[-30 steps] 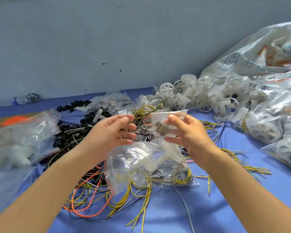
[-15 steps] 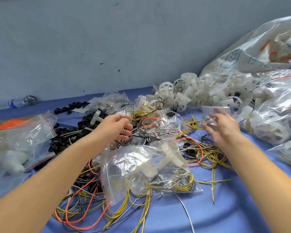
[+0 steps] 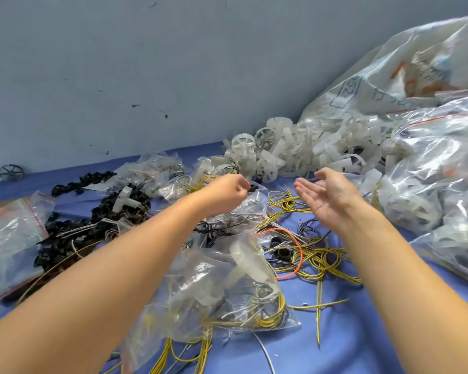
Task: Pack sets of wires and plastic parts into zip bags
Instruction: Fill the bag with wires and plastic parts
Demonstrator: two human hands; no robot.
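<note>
Seeing small bag gone, I read next set: right hand (image 3: 327, 197) splayed empty, left hand (image 3: 224, 193) curled at black part (image 3: 255, 188), grip unclear.

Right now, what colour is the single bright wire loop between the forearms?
The wire loop is orange, seen clearly in the head view.

Bright, even light with faint shadows; glare on the plastic bags (image 3: 430, 168); wide-angle bending at edges.

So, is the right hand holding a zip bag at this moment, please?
No, the right hand is open, its palm turned up and its fingers relaxed, with nothing in it.
</note>
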